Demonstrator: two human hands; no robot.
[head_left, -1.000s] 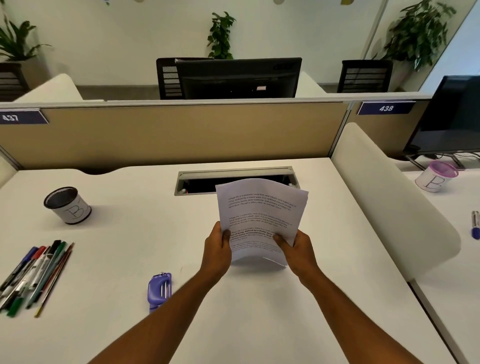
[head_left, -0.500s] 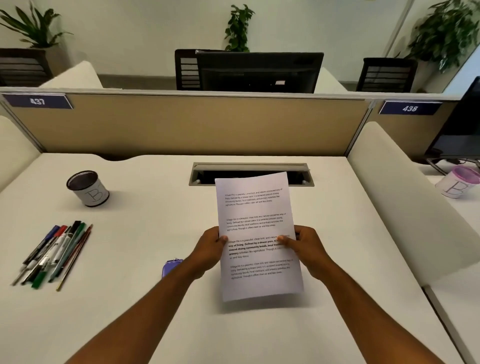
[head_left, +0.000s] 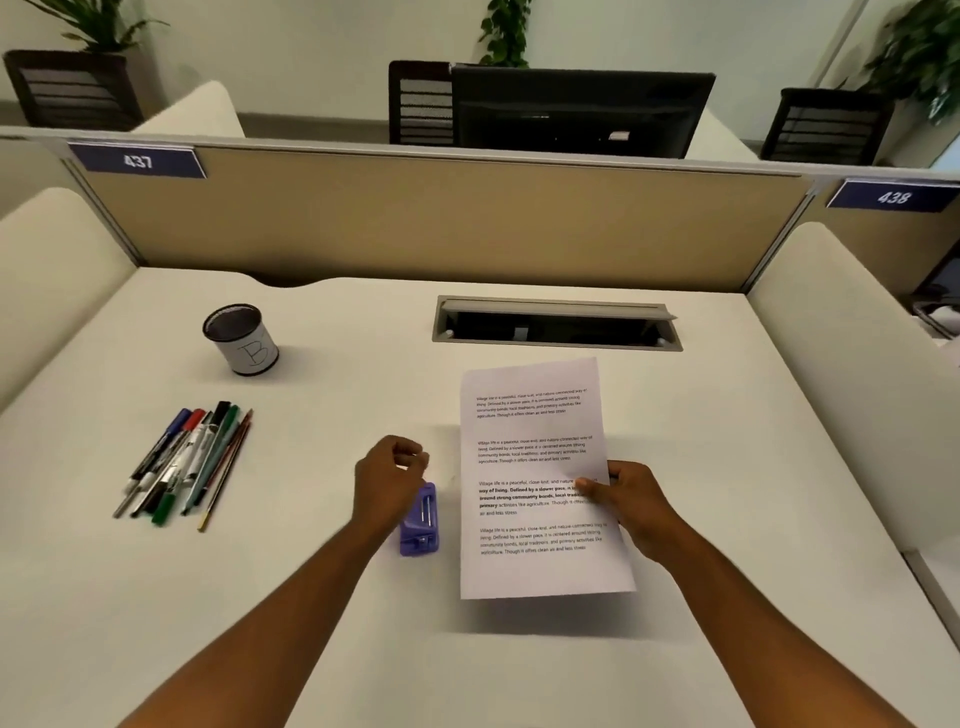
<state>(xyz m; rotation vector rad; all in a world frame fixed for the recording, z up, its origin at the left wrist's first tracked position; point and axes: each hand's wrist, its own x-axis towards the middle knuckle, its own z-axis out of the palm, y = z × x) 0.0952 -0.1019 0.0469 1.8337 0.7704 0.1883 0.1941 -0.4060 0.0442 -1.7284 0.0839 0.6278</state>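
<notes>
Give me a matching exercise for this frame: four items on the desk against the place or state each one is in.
Things:
1 paper
2 stapler
3 pens
4 cup

States:
a standing upright, marked B
b pinched by the right hand
c lying bundled side by side at the left
d lying flat, purple, by the left hand

Pairs: 1-b, 2-d, 3-c, 4-a
</notes>
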